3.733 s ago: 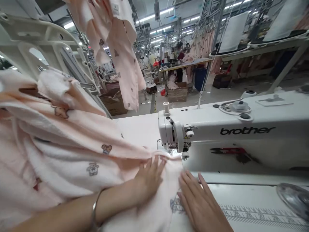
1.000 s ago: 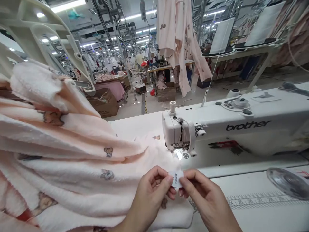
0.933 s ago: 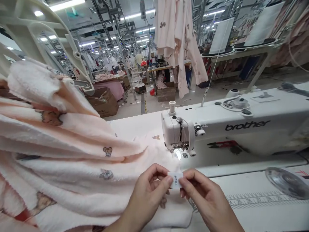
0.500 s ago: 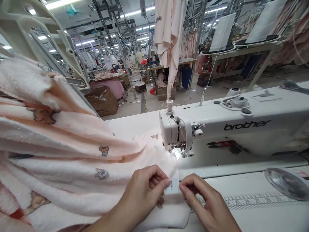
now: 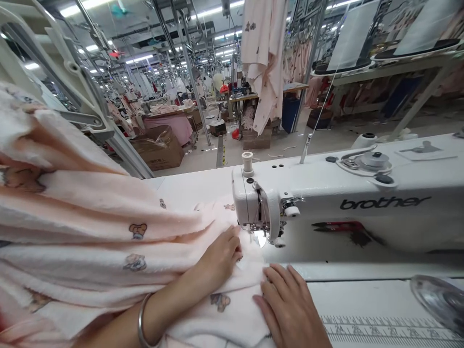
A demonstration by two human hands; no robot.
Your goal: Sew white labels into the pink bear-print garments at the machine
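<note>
Beside the head of one Brother sewing machine (image 5: 311,195), my left hand (image 5: 221,258) curls on bear-print fleece (image 5: 174,251), pinching or not I can't tell; my right hand (image 5: 288,302) lies, thumb apart, at its right edge, with room toward one pair of red snips (image 5: 340,226)

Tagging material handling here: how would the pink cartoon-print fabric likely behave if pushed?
The pink cartoon-print fabric is probably floppy, since it lies in loose folds. Its fuzzy-looking surface suggests it may drag rather than slip under the left hand. Pushed, it would likely bunch, as creases run toward the Brother sewing machine.
</note>
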